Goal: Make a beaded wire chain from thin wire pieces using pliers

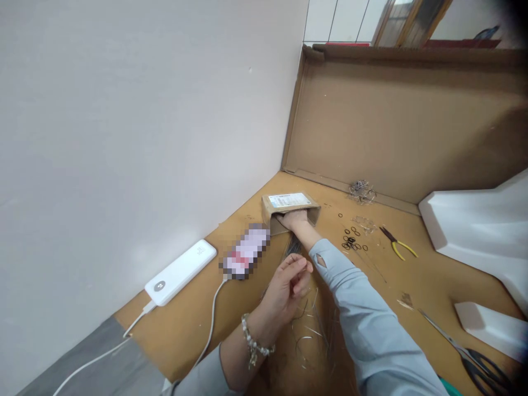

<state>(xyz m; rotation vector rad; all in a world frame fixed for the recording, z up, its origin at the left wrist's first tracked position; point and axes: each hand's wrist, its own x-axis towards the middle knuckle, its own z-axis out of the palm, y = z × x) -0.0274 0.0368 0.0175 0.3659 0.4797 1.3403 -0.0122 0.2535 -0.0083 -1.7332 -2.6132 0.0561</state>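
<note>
My right hand (296, 220) reaches into the open front of a small cardboard box (274, 206) with a white label on top. Its fingers are mostly hidden inside, so I cannot tell what they hold. My left hand (291, 283), with a beaded bracelet at the wrist, hovers just in front of the box. Its fingers are curled together, and anything between them is too small to make out. A bundle of thin dark wires (293, 246) lies between the box and my left hand. Loose wire pieces (305, 344) are scattered on the tabletop below.
A white power bank (181, 272) and a blurred-out phone (246, 252) lie left. Black rings (350, 242), yellow-handled pliers (398, 243), a wire tangle (361, 191) and scissors (466, 352) lie right. A large cardboard panel (404, 126) and white foam (474, 231) bound the table.
</note>
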